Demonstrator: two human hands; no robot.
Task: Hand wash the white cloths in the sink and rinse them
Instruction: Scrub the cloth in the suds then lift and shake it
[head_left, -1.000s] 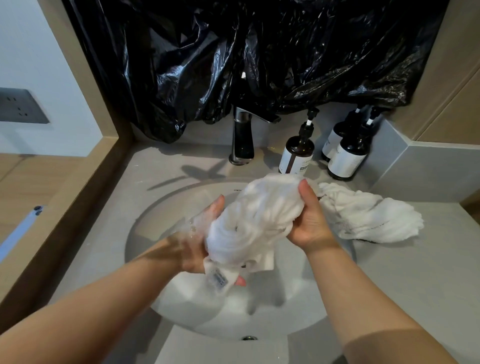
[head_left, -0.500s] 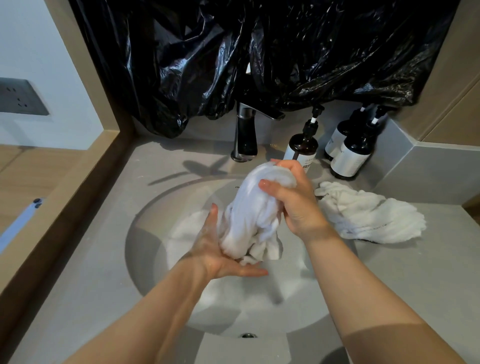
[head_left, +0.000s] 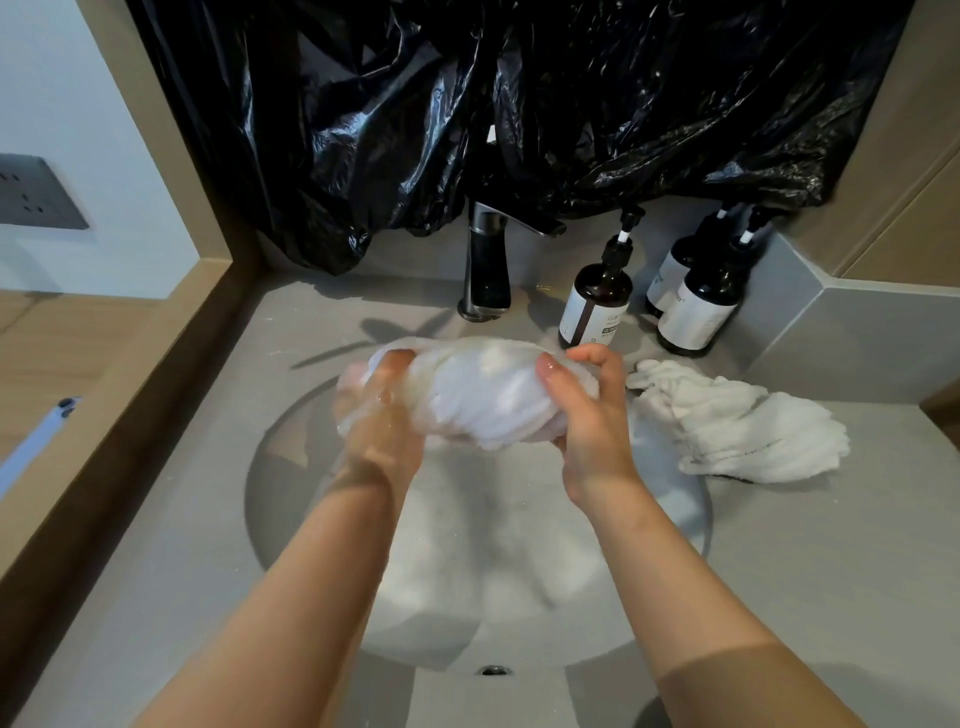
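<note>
Grey countertop (head_left: 831, 545) in which a basin (head_left: 280, 493) is set, tap (head_left: 487, 270) mounted at its back edge, three dark pump bottles (head_left: 698, 306) stood at the back right, crumpled white cloth (head_left: 737, 426) laid beside the basin's right rim.

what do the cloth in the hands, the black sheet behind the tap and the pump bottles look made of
Held cloth: white terry, probably cotton, going by its ribbed, fluffy pile. Black sheet: thin glossy plastic film, crinkled with sharp highlights, like bin-bag material. Pump bottles: dark brown and glossy, glass or plastic, can't tell which, with pale matte labels.
</note>
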